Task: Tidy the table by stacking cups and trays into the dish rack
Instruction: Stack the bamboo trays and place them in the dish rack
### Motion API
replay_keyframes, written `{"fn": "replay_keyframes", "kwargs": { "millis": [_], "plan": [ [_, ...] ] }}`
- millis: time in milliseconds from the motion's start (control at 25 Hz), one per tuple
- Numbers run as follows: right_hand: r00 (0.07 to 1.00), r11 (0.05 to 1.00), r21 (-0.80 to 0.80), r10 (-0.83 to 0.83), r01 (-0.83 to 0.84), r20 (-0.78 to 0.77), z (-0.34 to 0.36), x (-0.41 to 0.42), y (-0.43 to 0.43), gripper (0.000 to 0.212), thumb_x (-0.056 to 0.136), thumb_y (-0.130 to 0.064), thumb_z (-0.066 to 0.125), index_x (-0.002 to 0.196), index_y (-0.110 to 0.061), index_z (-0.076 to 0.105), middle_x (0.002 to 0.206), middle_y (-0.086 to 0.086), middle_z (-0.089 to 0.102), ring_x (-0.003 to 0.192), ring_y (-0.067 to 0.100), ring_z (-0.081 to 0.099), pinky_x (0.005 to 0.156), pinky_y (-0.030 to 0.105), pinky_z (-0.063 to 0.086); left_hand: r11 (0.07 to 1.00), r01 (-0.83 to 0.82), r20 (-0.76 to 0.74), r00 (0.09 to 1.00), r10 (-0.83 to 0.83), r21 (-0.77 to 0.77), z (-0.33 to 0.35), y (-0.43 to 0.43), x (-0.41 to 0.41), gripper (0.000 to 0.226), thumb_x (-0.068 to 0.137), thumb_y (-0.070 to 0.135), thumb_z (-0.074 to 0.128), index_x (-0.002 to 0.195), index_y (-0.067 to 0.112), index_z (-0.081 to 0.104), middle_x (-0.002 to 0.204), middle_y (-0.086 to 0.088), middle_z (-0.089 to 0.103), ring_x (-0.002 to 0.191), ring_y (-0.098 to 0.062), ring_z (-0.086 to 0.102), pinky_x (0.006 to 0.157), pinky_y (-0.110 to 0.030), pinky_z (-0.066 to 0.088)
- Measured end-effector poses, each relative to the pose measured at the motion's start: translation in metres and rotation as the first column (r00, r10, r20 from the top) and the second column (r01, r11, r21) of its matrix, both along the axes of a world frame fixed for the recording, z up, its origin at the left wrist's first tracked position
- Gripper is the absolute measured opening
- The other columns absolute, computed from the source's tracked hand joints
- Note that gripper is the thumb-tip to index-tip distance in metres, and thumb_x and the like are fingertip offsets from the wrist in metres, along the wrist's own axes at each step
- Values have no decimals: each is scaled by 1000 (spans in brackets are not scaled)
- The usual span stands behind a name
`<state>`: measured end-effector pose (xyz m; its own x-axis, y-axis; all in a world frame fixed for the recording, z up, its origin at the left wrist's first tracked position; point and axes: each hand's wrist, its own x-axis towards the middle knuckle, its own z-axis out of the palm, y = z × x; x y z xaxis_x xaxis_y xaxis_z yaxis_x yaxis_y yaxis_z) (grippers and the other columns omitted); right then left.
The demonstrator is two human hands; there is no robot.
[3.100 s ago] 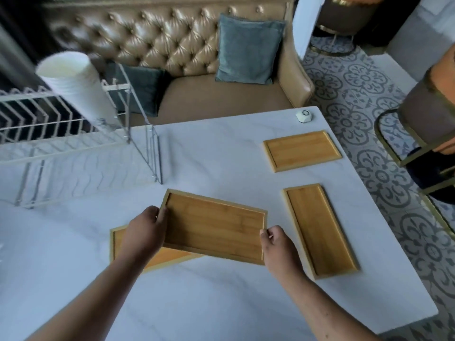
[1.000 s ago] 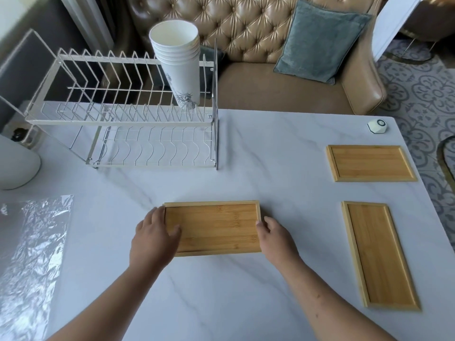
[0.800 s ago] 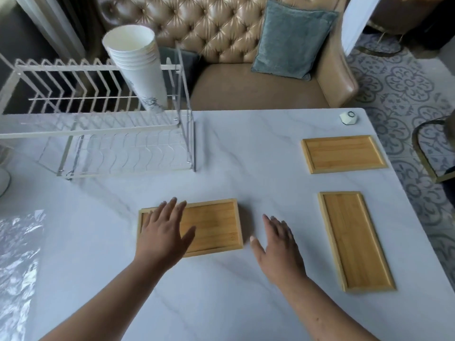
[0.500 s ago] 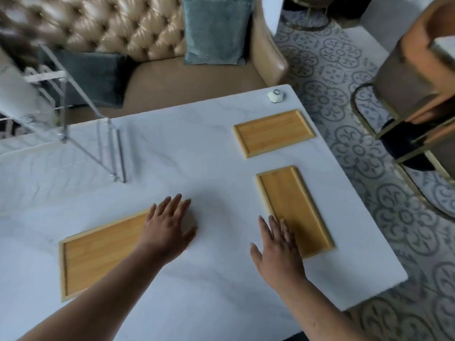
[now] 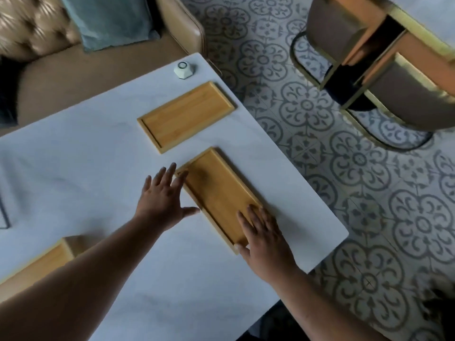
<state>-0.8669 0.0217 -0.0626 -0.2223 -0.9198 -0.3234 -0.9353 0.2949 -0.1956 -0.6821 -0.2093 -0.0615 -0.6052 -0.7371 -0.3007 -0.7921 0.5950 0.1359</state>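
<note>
Now onto the next bamboo tray [image 5: 216, 190].
Left hand [image 5: 162, 200] and right hand [image 5: 263, 232] have quit the stacked trays [image 5: 37, 264]; both grips wide, flat at its ends.

Trays [image 5: 219, 193] – matt bamboo-like wood; table [image 5: 86, 168] – smooth white marble-look; sofa [image 5: 177, 28] – tan leather, slight sheen.

White puck [image 5: 184, 70] near table [image 5: 73, 168] corner; teal cushion [image 5: 110, 20] on sofa [image 5: 73, 77]

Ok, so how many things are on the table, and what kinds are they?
Wooden trays: 3
Little white gadget: 1
Total: 4 things in view
</note>
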Motion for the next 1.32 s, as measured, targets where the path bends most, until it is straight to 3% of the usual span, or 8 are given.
{"fn": "replay_keyframes", "kwargs": {
  "millis": [200,560,680,840,920,1000,1200,1320],
  "plan": [
    [946,946,-12,-324,324,-24,0,-25,6,92,94,-58,57,163,-13,17,167,23,22,155,42,19,123,54,29,988,-85,-2,996,86,129,-3,-10,-35,126,65,94,58,164,29,15,174,-11,10,158,-37,16,124,-55,23],
    [750,815,214,-579,538,320,11,5,-5,90,102,-53,47,162,-27,-14,170,22,-4,158,37,0,121,42,30,890,-424,0,903,430,167,10,12,-38,69,96,53,63,150,18,40,137,-20,59,122,-41,59,95,-51,55],
    [670,781,182,-610,597,423,25,6,-22,86,103,-43,52,164,-21,-4,170,16,14,153,34,27,115,41,39,808,-528,-5,836,548,261,20,8,-5,39,101,50,44,106,14,57,106,-14,66,89,-29,61,73,-41,50],
    [477,672,176,-662,720,578,45,28,-54,67,104,-31,54,160,-13,23,154,15,50,135,32,54,102,36,46,689,-648,-254,642,723,325,51,14,69,45,104,52,41,76,18,51,72,-1,59,65,-15,52,53,-34,33],
    [543,725,142,-617,674,570,57,55,-76,39,105,-36,51,133,-10,56,121,15,70,110,35,67,90,39,55,582,-725,-356,468,809,370,69,23,124,50,104,53,45,71,16,49,64,1,55,60,-18,50,53,-35,32],
    [677,831,79,-499,550,540,72,96,-97,37,105,-45,44,93,-13,59,87,8,68,85,33,66,71,39,54,482,-781,-409,320,855,397,85,35,184,51,104,54,46,69,16,49,62,2,54,60,-19,50,53,-35,32],
    [931,978,-103,-134,179,340,87,213,-130,43,105,-49,36,75,-19,44,75,7,66,75,33,64,59,34,40,454,-890,-284,426,859,37,101,74,331,52,104,57,27,73,21,49,63,7,54,58,-16,48,52,-35,31],
    [987,994,-90,70,-57,147,80,262,-122,44,106,-47,31,75,-21,45,77,5,70,78,32,68,59,35,41,453,-891,-151,449,881,-5,95,98,391,56,101,58,18,73,22,52,67,5,57,69,-26,54,61,-37,41]
  ]
}}
